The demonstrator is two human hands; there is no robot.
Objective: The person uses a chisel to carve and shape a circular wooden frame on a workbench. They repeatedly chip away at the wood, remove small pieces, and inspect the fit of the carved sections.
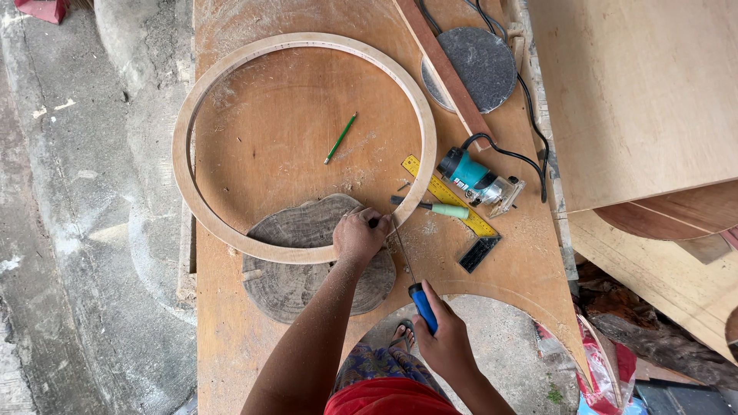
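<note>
- Pressing down at centre frame, left hand (358, 236), fingers curled on the wooden ring (187, 131) above a dark round slab (292, 284).
- Gripping a blue-handled screwdriver (422, 306), right hand (442, 338), lower centre, shaft angled up toward the left hand.
- Lying inside the ring, green pencil (340, 139).
- Resting right of centre, yellow square ruler (453, 209), teal trimmer (477, 178).

An open-air woodworking shop: a plywood workbench (254, 338) dusted with sawdust carries a cut wooden ring (187, 123), a teal power trimmer (477, 178) with its black cord (530, 115), a yellow square ruler (453, 204) and a green pencil (340, 138). Plywood sheets (638, 92) are stacked alongside, above rough concrete ground (69, 230).
</note>
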